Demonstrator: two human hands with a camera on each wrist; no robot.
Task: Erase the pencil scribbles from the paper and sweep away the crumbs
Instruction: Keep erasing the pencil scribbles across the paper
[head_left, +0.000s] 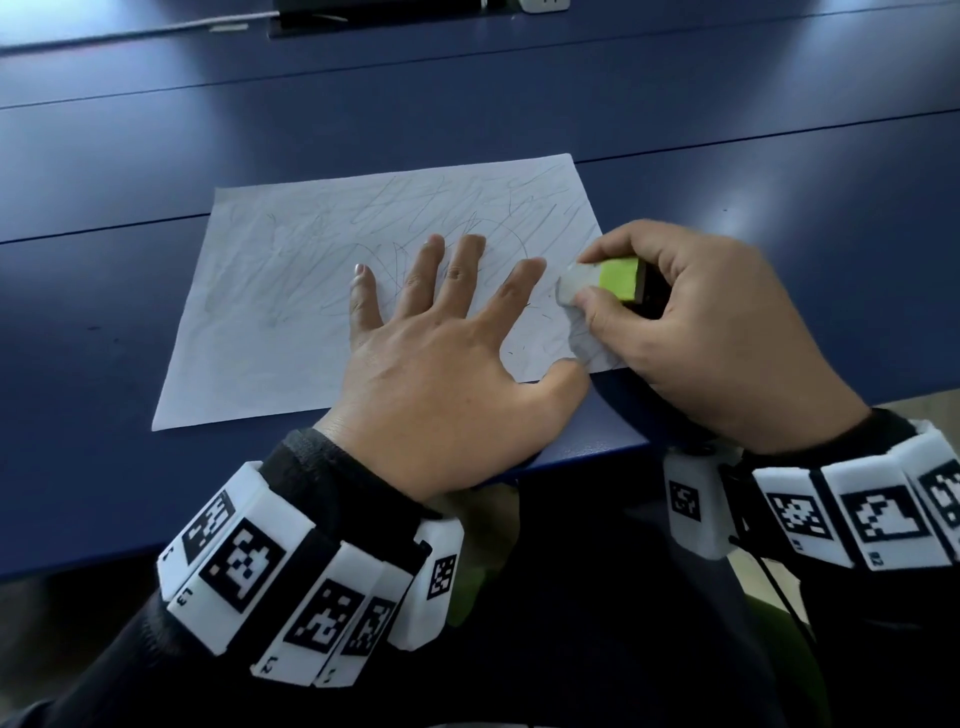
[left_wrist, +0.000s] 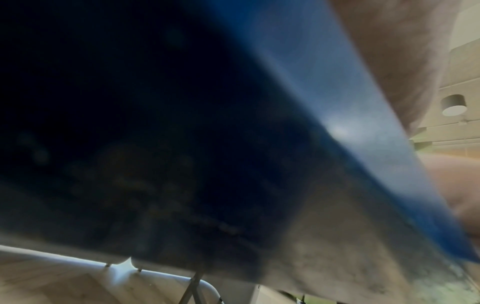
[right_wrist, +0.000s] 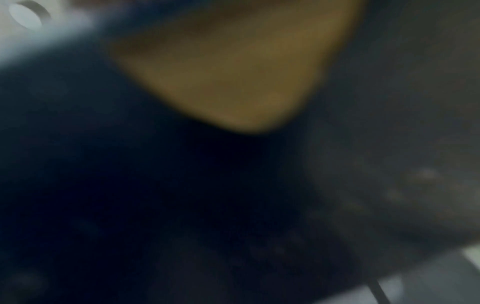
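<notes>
Grip of the right hand (head_left: 691, 322): thumb and fingers pinch a white block eraser in a lime-green and black sleeve (head_left: 602, 283), bare white tip down on the white sheet of paper with grey pencil scribbles (head_left: 322, 291), near the sheet's right edge, lower half. Eraser long axis runs roughly left-right, tip pointing left toward the left hand's index finger, just beside it, not clearly touching. Left hand (head_left: 447, 353) lies flat, fingers straight and spread, pressing the sheet's lower centre; holds nothing. Scribbles spread leftward and away from the eraser across most of the sheet; densest part sits under and beyond the left fingers. So the unerased work lies to the left and far side of the grip, and the right hand is the nearer one. A few dark crumbs (head_left: 524, 306) lie between the two hands. Judgement: erasing barely begun; strokes will need to travel left, and the pinning hand will have to shift. Sheet lies slightly skewed on the dark blue desk (head_left: 130, 208), near its front edge. Wrist views too dark and blurred to add anything.
</notes>
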